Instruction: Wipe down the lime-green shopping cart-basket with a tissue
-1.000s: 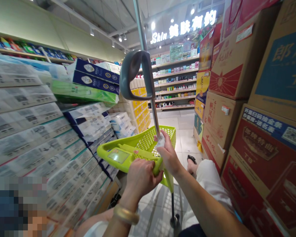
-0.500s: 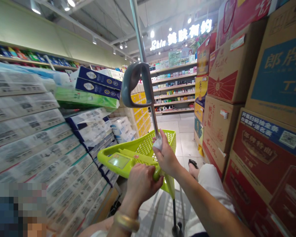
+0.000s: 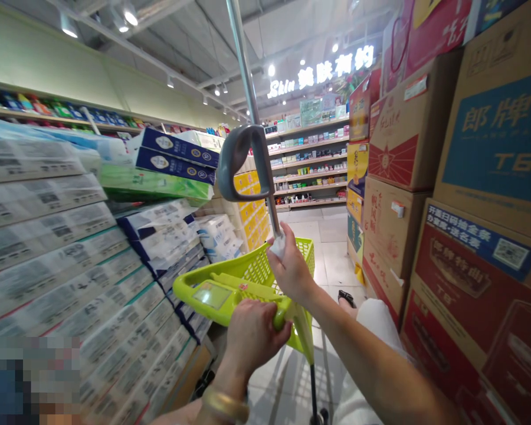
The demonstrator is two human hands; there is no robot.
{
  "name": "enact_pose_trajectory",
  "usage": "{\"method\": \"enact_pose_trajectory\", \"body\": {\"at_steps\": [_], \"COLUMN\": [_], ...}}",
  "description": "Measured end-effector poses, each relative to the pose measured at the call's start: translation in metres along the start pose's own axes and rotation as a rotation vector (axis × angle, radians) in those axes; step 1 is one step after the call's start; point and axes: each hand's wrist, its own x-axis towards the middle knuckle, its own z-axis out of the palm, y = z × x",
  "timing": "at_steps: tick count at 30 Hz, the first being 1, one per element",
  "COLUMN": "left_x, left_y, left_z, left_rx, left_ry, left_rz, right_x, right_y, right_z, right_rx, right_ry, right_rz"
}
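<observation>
Gripping a green cart (image 3: 230,279), holding a white wad (image 3: 277,247) against a metal pole (image 3: 248,88)
Clasping the cart's handlebar (image 3: 186,290) with the left hand (image 3: 253,333) closed tight, pinching the wad with the right hand (image 3: 294,265) mostly closed, just beyond the left; facing a grey loop handle (image 3: 227,171) above the right hand, with stacked cartons (image 3: 396,215) to its right

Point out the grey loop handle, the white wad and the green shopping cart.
Grey loop handle (image 3: 228,169), head view: thick left side of the loop.
White wad (image 3: 277,247), head view: its exposed face.
Green shopping cart (image 3: 183,288), head view: left corner of its frame.
</observation>
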Motion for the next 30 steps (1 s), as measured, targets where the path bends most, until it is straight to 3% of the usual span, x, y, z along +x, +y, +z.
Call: {"method": "enact_pose_trajectory", "body": {"at_steps": [4,7,9,16,18,25,30], "left_x": [0.0,-0.002,-0.002,-0.004,-0.004,-0.003,-0.003], "left_y": [-0.001,-0.001,-0.001,-0.005,-0.005,-0.004,-0.002], "left_z": [0.001,0.002,0.002,0.002,0.002,0.002,-0.001], "left_rx": [0.005,-0.008,0.012,0.018,0.016,-0.003,-0.023], "left_ry": [0.02,0.033,0.041,0.05,0.054,0.038,0.031], "left_rz": [0.008,0.028,0.016,0.028,0.029,0.02,0.039], "right_x": [0.055,0.068,0.057,-0.03,-0.036,-0.016,-0.054], "right_y": [-0.029,-0.039,-0.035,0.01,0.014,0.001,0.029], "right_z": [-0.002,-0.004,-0.005,-0.005,-0.003,-0.004,-0.008], "right_rx": [0.056,0.085,0.076,-0.038,-0.024,0.04,-0.045], "right_ry": [0.025,0.026,0.009,-0.05,-0.049,-0.042,-0.106], "right_rz": [-0.179,-0.244,-0.211,0.069,0.117,0.12,0.187]}}
